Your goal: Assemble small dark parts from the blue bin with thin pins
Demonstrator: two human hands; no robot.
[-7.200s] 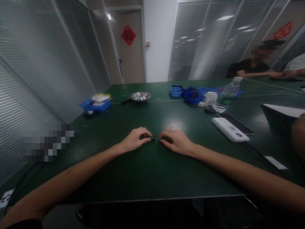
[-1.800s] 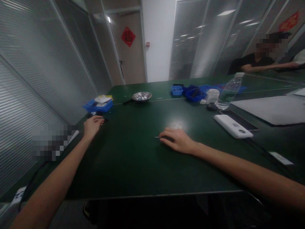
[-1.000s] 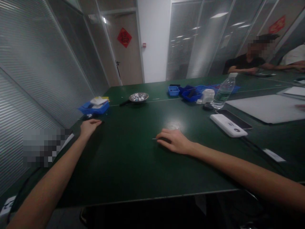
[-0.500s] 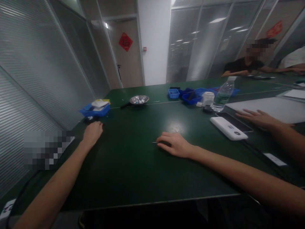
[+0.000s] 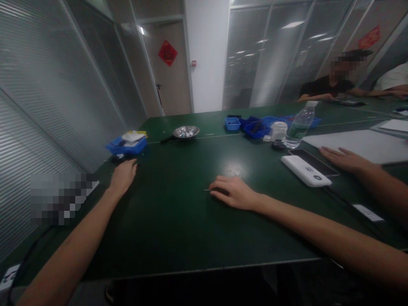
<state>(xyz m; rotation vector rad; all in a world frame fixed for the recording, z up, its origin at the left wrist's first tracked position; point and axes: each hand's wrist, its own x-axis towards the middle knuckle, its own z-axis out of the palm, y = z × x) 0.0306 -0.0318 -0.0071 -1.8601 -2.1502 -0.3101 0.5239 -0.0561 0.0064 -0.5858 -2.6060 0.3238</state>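
Note:
My left hand [image 5: 123,175] is over the left side of the green table, just in front of a blue tray [image 5: 140,146] with white and yellow items. Its fingers reach forward, a little bent and parted from the thumb, and no held thing shows. My right hand [image 5: 232,192] rests on the tabletop near the middle, palm down. Its fingers curve round so that thumb and index tip come close together. A thin pale stick [image 5: 206,190] pokes out leftward at these tips. Behind, a small steel pan [image 5: 186,132] with a dark handle holds small whitish pieces.
To the right are a white power bank [image 5: 306,171] with a cable, a phone [image 5: 314,162], a water bottle [image 5: 298,127] and a white jar [image 5: 278,131]. Blue bins [image 5: 232,123] stand behind. A co-worker's hand [image 5: 347,159] lies by a white board [image 5: 360,142]. Another person sits far right.
My left hand's fingers have straightened out from a more curled shape. My right hand stays almost still. The co-worker's hand at the right has shifted slightly and lies flatter.

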